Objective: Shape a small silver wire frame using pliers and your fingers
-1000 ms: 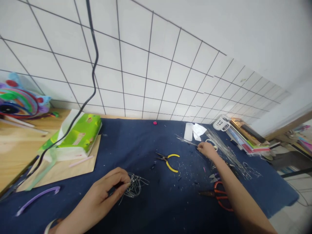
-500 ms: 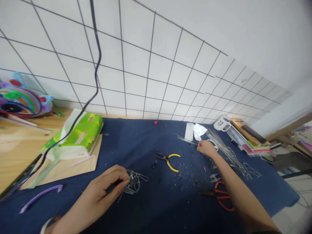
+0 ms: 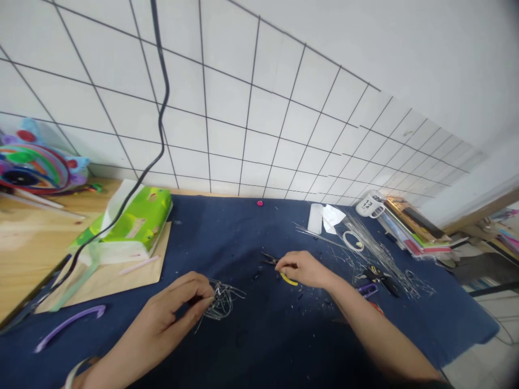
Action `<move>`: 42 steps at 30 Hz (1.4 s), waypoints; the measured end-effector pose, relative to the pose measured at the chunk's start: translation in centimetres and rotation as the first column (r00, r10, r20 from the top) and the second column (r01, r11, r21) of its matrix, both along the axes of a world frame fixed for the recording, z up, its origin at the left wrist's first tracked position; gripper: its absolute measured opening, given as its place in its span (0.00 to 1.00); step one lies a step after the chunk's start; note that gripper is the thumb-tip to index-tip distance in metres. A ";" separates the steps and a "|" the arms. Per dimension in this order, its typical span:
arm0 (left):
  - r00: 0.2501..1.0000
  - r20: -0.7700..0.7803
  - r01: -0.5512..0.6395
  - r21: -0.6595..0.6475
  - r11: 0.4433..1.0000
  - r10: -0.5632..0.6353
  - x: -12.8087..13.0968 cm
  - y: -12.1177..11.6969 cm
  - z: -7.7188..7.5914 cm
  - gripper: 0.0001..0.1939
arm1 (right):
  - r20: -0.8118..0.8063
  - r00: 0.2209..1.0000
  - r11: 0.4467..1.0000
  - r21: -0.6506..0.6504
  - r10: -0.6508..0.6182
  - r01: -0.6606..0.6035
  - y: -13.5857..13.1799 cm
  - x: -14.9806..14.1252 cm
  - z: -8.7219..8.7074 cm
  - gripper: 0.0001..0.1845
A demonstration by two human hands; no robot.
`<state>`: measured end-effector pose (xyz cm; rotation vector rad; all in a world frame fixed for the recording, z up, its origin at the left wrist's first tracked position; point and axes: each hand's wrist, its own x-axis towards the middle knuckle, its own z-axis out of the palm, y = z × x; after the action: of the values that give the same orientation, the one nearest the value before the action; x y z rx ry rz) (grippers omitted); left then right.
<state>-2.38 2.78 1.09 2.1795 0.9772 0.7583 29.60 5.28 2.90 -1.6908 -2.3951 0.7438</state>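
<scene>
Pinched between the thumb and fingers of my left hand (image 3: 178, 308) is a loose tangle of thin silver wire (image 3: 222, 303), its loops sticking out to the right just above the cloth. My right hand (image 3: 302, 268) is closed over the handles of the yellow-handled pliers (image 3: 288, 279). Their dark jaws (image 3: 267, 257) point left, and one yellow handle shows under the hand; the other is hidden. The pliers appear to lie on the dark blue cloth (image 3: 227, 232).
Long straight wires (image 3: 373, 243) lie at the right with a white ring (image 3: 352, 241), dark cutters (image 3: 381, 278) and a purple-handled tool (image 3: 367, 290). A mug (image 3: 370, 205) stands beside stacked books (image 3: 413, 227). At left are a green tissue pack (image 3: 141, 216) and purple strip (image 3: 68, 327).
My right hand has left the straight wires at the back right and come left and nearer, onto the pliers. My left hand stays in place with the wire tangle.
</scene>
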 end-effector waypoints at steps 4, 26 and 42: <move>1.000 -0.002 -0.001 -0.014 1.000 0.001 0.1 0.0 0.0 0.06 | 0.059 0.998 0.999 0.049 0.007 -0.010 0.5 0.4 0.3 0.12; 0.999 0.003 -0.040 0.059 0.997 0.040 0.2 0.0 0.4 0.07 | 0.578 0.707 0.908 0.335 -0.408 0.251 5.2 10.0 -3.9 0.16; 0.998 -0.002 -0.069 0.056 0.996 0.069 0.1 0.1 -0.3 0.08 | 0.139 0.943 0.942 0.194 -0.303 0.274 0.4 4.5 -3.3 0.08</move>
<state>-2.27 2.84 0.84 2.2054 1.0495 0.8234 34.09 5.70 -0.36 -2.0383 -2.1596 0.3524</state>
